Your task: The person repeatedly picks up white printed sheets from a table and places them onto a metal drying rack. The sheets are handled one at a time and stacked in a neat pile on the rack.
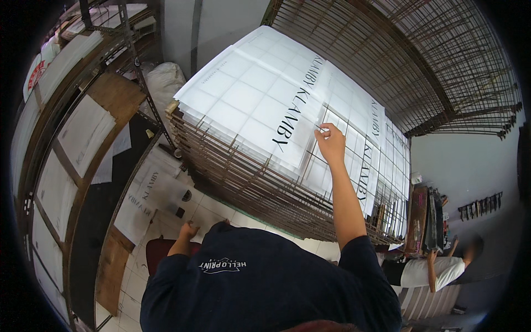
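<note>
My right hand (332, 143) reaches out over a wire drying rack (232, 157). Its thumb and fingers are bent together in a pinch above the grid, beside a gap between sheets. Whether a wire or a sheet edge is between the fingertips is too small to make out. White translucent printed sheets (249, 88) with dark lettering lie on the top shelf, left of and beyond this hand. Another printed sheet (359, 174) lies just to its right. Lower and to the left, my left hand (189, 229) hangs apart from the rack, its fingers curled with nothing seen in them.
Raised wire shelves (376, 50) tilt up behind the rack. Wooden shelving (110, 99) with stacked sheets stands at the left, near a white sack (165, 83). A red seat (157, 254) is by my left arm. Another person (434, 272) works at the far right.
</note>
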`<state>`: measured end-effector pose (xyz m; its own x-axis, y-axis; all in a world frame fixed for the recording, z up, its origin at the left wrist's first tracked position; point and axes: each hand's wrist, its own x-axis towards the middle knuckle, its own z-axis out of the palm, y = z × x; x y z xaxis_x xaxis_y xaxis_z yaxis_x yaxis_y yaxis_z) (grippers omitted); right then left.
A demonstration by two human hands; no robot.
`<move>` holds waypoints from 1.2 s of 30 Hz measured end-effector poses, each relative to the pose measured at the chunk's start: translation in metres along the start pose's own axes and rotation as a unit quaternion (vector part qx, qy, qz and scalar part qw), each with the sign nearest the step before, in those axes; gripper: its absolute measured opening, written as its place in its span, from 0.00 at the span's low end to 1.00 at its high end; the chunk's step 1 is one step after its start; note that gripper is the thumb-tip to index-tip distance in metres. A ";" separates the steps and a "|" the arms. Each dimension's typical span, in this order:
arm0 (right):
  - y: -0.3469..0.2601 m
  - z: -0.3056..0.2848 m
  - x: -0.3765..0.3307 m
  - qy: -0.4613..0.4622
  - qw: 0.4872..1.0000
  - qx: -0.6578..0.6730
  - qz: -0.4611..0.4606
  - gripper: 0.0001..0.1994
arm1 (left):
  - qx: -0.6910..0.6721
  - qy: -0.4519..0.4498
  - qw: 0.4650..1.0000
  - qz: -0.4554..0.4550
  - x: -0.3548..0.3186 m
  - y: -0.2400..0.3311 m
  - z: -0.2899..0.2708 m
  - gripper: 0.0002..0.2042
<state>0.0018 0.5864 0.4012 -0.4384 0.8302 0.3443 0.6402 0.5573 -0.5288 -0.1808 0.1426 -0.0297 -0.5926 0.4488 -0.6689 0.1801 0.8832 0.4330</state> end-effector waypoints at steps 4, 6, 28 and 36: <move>-0.002 0.003 0.001 -0.022 1.000 -0.008 -0.001 0.13 | -0.015 -0.019 0.998 -0.055 -0.015 -0.003 -0.008 0.29; -0.005 0.000 0.000 -0.032 0.999 -0.004 0.026 0.14 | -0.030 -0.027 0.997 -0.067 -0.020 0.001 -0.017 0.28; 0.022 0.032 0.012 -0.014 0.996 0.092 0.018 0.17 | -0.008 -0.031 0.999 -0.032 -0.002 0.042 -0.030 0.31; 0.006 0.024 0.008 -0.051 0.987 0.131 0.080 0.19 | -0.012 -0.016 0.999 -0.045 -0.012 0.018 -0.028 0.32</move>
<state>-0.0133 0.5957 0.3819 -0.4146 0.8947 0.1663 0.5278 0.3853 -0.7570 -0.1927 0.1491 0.0032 -0.5804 0.3719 -0.7244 0.1077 0.9169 0.3844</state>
